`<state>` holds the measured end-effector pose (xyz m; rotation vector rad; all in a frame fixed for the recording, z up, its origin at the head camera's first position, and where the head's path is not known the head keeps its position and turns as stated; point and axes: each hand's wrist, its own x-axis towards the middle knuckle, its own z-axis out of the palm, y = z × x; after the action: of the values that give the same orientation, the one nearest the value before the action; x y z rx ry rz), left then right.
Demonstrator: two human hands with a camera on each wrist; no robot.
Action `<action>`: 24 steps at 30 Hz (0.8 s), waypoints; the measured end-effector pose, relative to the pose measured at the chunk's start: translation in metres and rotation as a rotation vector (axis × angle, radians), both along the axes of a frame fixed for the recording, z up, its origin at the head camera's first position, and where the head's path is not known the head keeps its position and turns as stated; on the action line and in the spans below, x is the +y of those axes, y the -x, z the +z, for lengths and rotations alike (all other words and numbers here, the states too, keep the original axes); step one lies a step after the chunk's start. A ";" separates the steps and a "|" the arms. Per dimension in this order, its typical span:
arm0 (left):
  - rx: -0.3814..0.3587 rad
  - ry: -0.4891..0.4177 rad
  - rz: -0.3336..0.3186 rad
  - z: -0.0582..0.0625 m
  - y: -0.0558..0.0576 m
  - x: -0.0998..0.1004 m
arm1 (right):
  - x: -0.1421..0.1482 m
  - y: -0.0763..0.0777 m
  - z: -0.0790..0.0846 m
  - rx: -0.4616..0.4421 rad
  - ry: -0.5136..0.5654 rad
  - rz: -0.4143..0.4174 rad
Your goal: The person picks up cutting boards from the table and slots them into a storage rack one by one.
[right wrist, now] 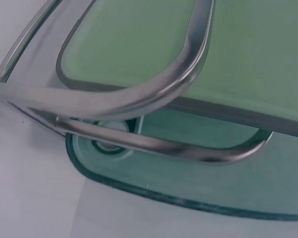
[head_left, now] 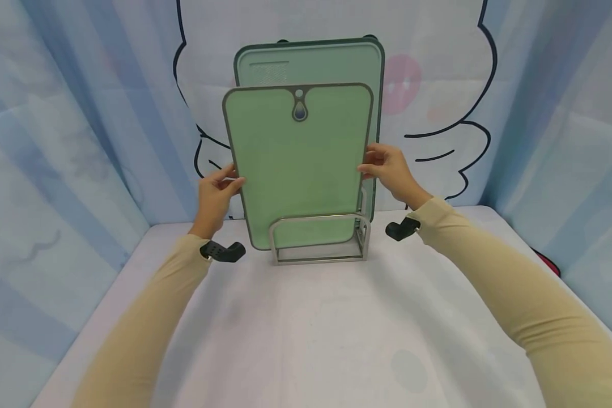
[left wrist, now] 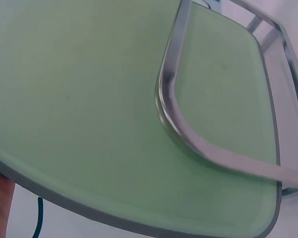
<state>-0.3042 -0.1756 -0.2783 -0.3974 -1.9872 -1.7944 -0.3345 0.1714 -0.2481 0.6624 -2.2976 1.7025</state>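
Both hands hold a light green cutting board (head_left: 301, 153) with a grey rim and a hanging hole at its top. The left hand (head_left: 216, 195) pinches its left edge, thumb in front. On the opposite edge, the right hand (head_left: 390, 170) pinches with thumb and fingers. The board's lower part sits behind the front bar of a metal rack (head_left: 321, 260), slightly tilted, its lower left corner jutting past the rack's left side. A larger, darker green board (head_left: 331, 62) stands upright behind it. In the right wrist view, a rack bar (right wrist: 159, 148) runs between the two boards.
The rack stands toward the back of a table (head_left: 306, 328) covered in white cloth. Patterned curtains (head_left: 56, 141) hang at the back and sides. A red and black item (head_left: 547, 262) shows at the table's right edge. Each wrist wears a black strap (head_left: 222, 251).
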 end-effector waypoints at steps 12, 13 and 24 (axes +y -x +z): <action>-0.004 0.036 -0.024 0.002 0.006 0.017 | 0.018 0.001 -0.007 -0.023 0.040 -0.024; -0.005 0.037 -0.029 0.003 0.006 0.017 | 0.019 0.001 -0.007 -0.022 0.037 -0.028; -0.023 0.010 -0.046 0.003 0.010 0.025 | 0.026 0.001 0.002 0.011 0.024 -0.014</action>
<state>-0.3145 -0.1510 -0.2748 -0.4304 -2.0194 -1.8255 -0.3358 0.1977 -0.2459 0.6474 -2.2650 1.7130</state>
